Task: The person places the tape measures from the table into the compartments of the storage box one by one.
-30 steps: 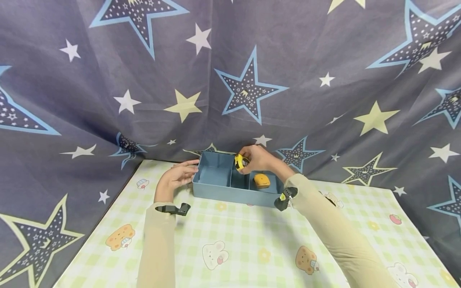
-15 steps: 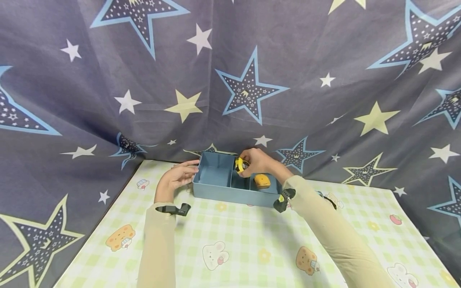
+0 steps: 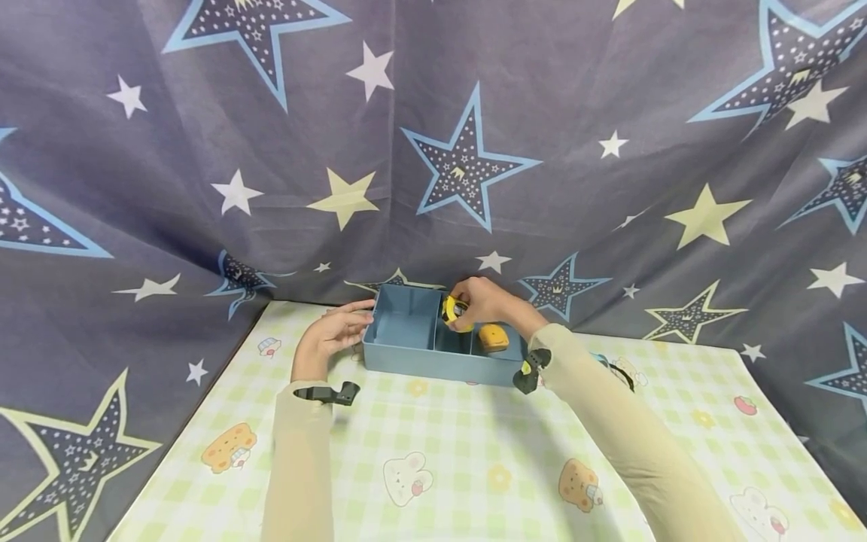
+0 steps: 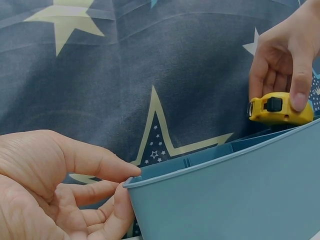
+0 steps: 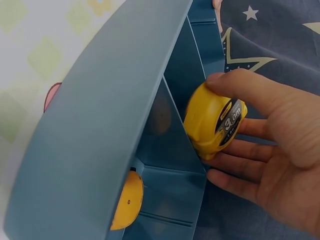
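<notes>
Currently I see the right hand (image 3: 483,301) pinching the tape measure (image 5: 202,117) over the blue divided box (image 3: 433,366), whose corner the left hand (image 3: 332,331) pinches. Nearest the right hand, an orange object (image 5: 129,202) is partly hidden on my right-wrist feed.

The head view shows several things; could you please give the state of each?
Divided blue box: upright, open-topped
Yellow tape measure: gripped, no blade out
Orange-yellow object: inside the right-hand compartment
Left hand: holding the box's left end
Right hand: gripping the tape measure
Tablecloth: spread
Starry cloth: hanging
</notes>
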{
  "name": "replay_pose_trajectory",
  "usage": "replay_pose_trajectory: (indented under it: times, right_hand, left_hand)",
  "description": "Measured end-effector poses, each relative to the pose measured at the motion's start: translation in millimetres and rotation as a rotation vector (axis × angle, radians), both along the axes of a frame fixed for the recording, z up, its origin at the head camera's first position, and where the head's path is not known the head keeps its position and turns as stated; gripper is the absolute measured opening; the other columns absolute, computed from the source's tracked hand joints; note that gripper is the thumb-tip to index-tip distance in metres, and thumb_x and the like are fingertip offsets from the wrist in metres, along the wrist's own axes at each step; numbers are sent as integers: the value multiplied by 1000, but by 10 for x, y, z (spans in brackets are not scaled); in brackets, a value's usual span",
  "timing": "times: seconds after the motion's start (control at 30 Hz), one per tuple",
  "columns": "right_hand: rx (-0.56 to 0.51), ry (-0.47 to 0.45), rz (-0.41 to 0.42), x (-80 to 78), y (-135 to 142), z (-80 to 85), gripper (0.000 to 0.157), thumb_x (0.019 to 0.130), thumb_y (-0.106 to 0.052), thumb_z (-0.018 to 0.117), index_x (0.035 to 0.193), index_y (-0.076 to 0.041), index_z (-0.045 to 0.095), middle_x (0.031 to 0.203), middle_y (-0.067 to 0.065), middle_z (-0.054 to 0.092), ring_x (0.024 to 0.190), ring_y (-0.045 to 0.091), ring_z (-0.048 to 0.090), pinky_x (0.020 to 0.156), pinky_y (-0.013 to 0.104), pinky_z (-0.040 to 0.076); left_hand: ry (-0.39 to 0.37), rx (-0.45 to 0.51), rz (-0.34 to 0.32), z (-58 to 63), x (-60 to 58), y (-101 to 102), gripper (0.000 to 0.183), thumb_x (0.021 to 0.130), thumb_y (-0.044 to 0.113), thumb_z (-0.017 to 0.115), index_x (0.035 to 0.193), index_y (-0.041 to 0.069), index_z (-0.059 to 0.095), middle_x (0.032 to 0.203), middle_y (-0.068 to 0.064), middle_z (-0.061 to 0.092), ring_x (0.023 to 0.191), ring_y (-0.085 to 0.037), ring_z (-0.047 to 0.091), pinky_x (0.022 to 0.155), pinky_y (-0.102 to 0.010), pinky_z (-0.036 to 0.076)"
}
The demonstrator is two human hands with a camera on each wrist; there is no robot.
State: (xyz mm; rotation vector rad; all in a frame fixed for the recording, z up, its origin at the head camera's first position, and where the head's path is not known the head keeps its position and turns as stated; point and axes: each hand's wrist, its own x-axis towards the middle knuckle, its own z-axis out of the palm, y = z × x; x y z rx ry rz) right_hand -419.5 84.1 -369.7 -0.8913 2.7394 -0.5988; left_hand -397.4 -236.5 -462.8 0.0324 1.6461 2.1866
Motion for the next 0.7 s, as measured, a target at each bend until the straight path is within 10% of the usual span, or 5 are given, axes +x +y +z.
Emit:
replay_pose_trajectory:
  times: [0.27, 0.47, 0.7]
  right_hand:
    - [35, -21, 8, 5, -35, 36, 51, 81, -22, 87, 124, -1, 70, 102, 12, 73, 79, 16, 54, 73, 29, 46]
    - [74, -17, 1, -10, -43, 58, 57, 81, -24, 87, 130, 0, 68, 126, 16, 70, 112, 27, 66, 98, 41, 56]
    - [109, -28, 42, -15, -110, 92, 36, 83, -20, 86, 110, 0, 73, 83, 3, 62, 71, 15, 44, 68, 30, 39]
  left_hand:
    - [-20, 2, 17, -24, -31, -11, 66, 103, -1, 52, 163, 7, 24, 92, 7, 62, 74, -4, 60, 67, -14, 51]
    - [41, 16, -16, -40, 4, -32, 70, 97, 5, 66, 159, 5, 33, 95, 6, 63, 77, -3, 62, 71, -14, 53]
    - [4, -28, 11, -17, -11, -13, 69, 100, 3, 60, 161, 8, 29, 96, 7, 61, 76, -3, 60, 71, -14, 51]
